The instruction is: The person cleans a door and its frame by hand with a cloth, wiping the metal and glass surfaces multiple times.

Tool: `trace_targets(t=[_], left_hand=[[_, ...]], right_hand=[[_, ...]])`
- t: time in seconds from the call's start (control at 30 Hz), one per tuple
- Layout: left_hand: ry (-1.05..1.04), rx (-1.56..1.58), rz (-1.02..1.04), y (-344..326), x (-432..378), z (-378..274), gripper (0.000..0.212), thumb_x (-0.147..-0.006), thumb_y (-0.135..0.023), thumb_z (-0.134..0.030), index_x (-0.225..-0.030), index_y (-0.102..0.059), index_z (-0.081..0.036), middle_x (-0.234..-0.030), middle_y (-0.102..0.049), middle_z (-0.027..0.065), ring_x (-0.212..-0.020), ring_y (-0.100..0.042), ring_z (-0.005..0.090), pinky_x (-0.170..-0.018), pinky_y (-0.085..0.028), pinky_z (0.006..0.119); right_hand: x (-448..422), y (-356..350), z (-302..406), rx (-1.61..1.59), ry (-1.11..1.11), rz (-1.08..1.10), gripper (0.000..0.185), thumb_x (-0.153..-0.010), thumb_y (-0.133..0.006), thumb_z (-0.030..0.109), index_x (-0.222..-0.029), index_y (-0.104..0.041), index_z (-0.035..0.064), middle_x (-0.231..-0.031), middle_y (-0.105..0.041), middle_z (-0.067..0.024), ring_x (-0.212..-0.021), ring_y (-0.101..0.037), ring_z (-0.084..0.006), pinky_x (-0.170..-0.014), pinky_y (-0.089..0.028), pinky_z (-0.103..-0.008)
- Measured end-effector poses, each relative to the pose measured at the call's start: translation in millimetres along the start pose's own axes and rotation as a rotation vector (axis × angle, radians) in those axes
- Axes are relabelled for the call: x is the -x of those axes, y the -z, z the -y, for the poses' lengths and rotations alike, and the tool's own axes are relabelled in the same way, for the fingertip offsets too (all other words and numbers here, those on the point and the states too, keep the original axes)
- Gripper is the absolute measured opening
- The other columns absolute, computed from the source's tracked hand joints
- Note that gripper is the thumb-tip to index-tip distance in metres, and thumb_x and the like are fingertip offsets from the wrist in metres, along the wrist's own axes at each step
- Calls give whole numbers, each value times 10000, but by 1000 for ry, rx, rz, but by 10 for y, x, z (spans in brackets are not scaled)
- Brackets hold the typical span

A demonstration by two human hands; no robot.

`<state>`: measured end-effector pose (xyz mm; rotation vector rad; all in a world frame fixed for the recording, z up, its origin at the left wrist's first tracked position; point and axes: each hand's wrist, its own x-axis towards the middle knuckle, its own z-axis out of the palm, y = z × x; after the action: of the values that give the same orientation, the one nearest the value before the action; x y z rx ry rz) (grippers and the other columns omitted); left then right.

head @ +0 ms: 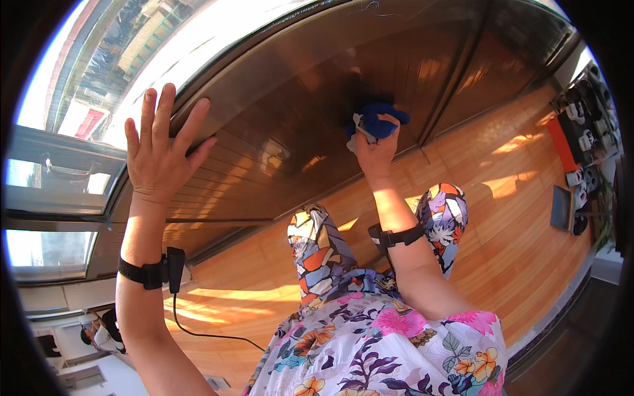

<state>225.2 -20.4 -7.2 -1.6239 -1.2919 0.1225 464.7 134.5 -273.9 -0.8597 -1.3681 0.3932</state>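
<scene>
My left hand point(166, 143) is spread with its fingers apart against the edge of a dark glossy panel point(307, 128), beside the bright window glass point(133, 64). It holds nothing. Low on that panel, my right hand point(377, 148) grips a blue cloth point(379, 123), with a greyish-white piece of cloth or paper bunched at its left side. The cloth lies against the panel's shiny surface, which mirrors the floor and some light. A black strap is around each forearm; the left one carries a small black box with a cable.
Wood-look flooring point(515, 188) runs below the panel, close to my knees. At the right stand a rack with several shoes point(577, 123), an orange-red box side point(562, 141) and a dark flat object point(562, 208). A person point(104, 334) is far off at the lower left.
</scene>
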Motion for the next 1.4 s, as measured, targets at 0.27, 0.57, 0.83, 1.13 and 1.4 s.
trace_targets(t=[0.27, 0.57, 0.83, 1.13, 1.4], left_hand=[[-59, 3, -37, -11, -59, -23, 632, -834, -625, -532, -1405, -456, -322, -1512, -338, 113, -1400, -317, 290, -1164, -8, 469], [-50, 25, -21, -33, -32, -16, 643, -835, -629, -509, -1419, -432, -327, -1519, -325, 105, -1412, -294, 277, -1162, -21, 476], [-63, 29, -28, -53, -16, 29, 643, -832, -639, -506, -1414, -443, -315, -1515, -327, 115, -1408, -300, 295, -1144, -105, 493], [-69, -3, -13, -8, -77, -11, 635, -828, -638, -507, -1402, -458, -305, -1506, -334, 142, -1388, -327, 334, -1113, -191, 514], [-79, 40, -47, -58, -200, -34, 655, -820, -649, -488, -1413, -439, -308, -1506, -334, 142, -1393, -323, 331, -1122, -174, 511]], right_hand=[[1296, 11, -1110, 20, -1342, 302, 380, -804, -684, 160, -1096, -566, -52, -1016, -637, -179, -902, -636, -311, -764, -511, -398], [-418, 110, 117, -643, -939, -12, 347, -820, -688, 165, -1078, -571, -35, -997, -633, -126, -866, -620, -203, -754, -501, -320], [-1481, 204, 696, -61, 380, -229, 387, -747, -726, 60, -1090, -555, 8, -1068, -559, -152, -996, -555, -327, -863, -456, -383], [271, -43, -1216, -70, -558, -229, 372, -846, -614, 166, -1168, -558, -11, -1174, -554, -200, -1062, -549, -372, -840, -464, -429], [40, 147, -1389, -785, -1487, -332, 510, -860, -658, 304, -1234, -534, -20, -1332, -500, -176, -1160, -514, -339, -911, -445, -472]])
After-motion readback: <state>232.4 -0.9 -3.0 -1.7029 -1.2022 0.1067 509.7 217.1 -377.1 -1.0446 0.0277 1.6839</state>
